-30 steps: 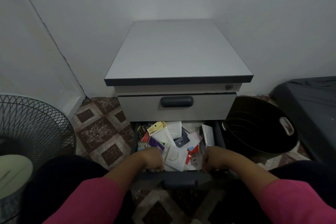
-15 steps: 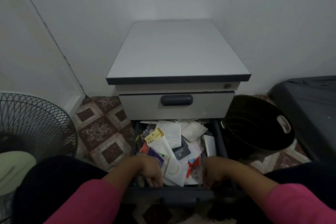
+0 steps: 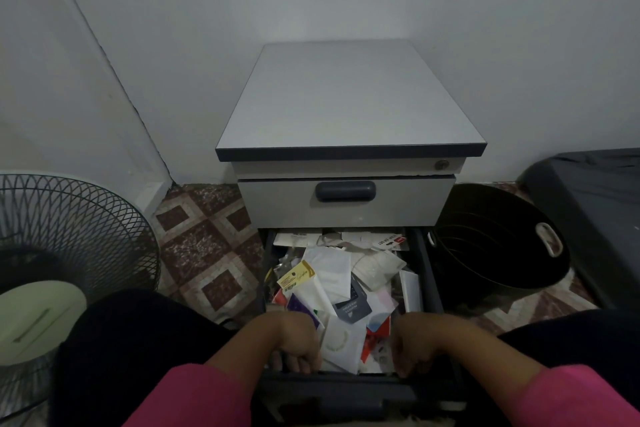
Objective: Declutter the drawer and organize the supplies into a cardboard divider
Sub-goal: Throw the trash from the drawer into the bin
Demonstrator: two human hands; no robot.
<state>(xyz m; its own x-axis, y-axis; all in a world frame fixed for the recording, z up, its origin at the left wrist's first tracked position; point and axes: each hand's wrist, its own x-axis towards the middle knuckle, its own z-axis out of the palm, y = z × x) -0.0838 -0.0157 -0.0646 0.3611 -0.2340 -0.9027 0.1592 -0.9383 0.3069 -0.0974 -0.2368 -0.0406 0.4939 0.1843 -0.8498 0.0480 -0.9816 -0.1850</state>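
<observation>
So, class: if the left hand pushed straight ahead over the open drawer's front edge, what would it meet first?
Probably the purple packet just beyond the left hand, though depth is unclear.

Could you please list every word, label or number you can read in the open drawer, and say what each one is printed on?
No text here can be read with confidence.
White card with a red corner at the back of the open dark drawer: bold upside-down print, too blurred to make out.
Yellow-topped packet: script logo and barcode label, too small.
Dark grey card: pale lettering, too small.
Both the left hand and the right hand grip the drawer's front edge.
</observation>
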